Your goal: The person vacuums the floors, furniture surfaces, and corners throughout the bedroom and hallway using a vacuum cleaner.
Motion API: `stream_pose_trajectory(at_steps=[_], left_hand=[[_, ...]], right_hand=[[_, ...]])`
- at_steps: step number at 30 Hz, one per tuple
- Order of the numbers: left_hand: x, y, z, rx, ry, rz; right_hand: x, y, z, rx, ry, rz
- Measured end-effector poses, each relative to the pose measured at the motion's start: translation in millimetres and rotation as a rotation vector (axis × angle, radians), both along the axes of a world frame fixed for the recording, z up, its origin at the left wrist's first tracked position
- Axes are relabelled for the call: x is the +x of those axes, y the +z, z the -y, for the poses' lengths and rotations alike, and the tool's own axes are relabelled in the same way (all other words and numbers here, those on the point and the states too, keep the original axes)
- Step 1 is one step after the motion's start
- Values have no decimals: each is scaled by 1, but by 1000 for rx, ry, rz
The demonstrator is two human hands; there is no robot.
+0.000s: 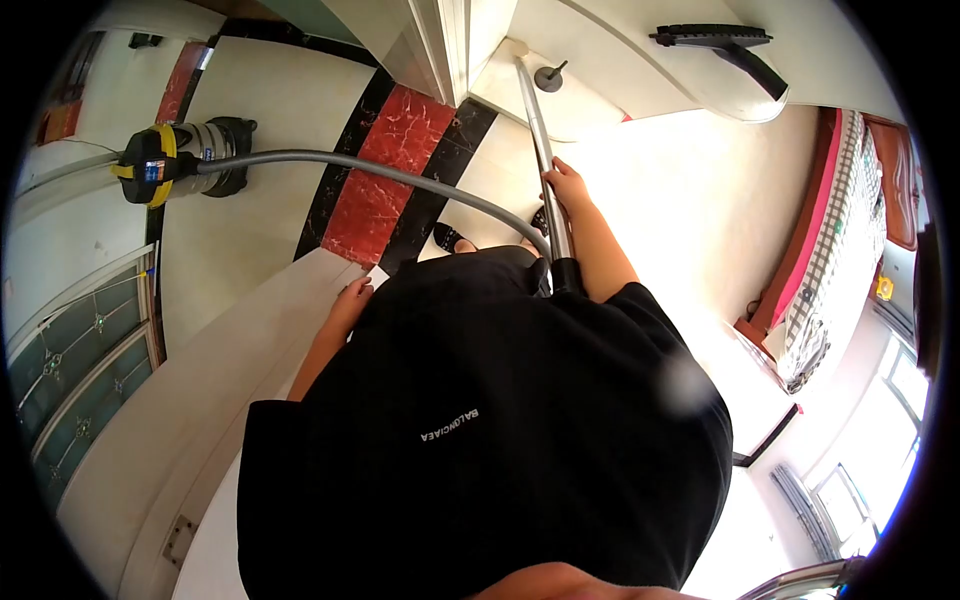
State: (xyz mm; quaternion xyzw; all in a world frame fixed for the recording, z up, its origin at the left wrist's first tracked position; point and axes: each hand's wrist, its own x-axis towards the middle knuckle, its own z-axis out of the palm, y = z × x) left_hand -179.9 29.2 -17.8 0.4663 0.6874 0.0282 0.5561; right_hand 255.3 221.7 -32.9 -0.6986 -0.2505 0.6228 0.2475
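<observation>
My right hand [567,187] is wrapped round the metal tube [535,115] of a vacuum cleaner. The tube runs from the floor by the wall to a black handle end [568,275] at my waist. From there a grey hose [370,168] arches left to the vacuum cleaner [185,162], a yellow and black canister on the pale floor. My left hand [350,298] is at my left side with curled fingers, close to the edge of a white door [240,350]. A small white piece shows by its fingertips; what it grips is not clear.
A red and black floor strip [385,170] crosses the doorway ahead. A grey round-based item [549,77] stands beside the tube. A black brush head [712,38] lies upper right on a white surface. A bed [825,250] with checked cover stands at the right.
</observation>
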Motion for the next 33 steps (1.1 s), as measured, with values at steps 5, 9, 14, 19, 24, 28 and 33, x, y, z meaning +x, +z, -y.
stream_pose_trajectory(at_steps=[5, 9, 14, 19, 24, 28, 33], left_hand=[[0, -17, 10, -18, -6, -15], [-6, -28, 21, -44, -76, -49], [5, -5, 8, -58, -45, -100], [3, -19, 15, -30, 89, 50], [3, -19, 17, -22, -7, -2], [5, -13, 13, -47, -37, -77], [4, -19, 12, -17, -36, -71]], right_hand=[[24, 1, 16, 11, 10, 52], [15, 20, 20, -33, 45, -12], [-3, 3, 16, 39, 87, -1], [5, -19, 20, 50, 261, 111], [19, -15, 44, 102, 448, 280], [32, 5, 63, 5, 442, 229], [47, 21, 92, 17, 320, 277]])
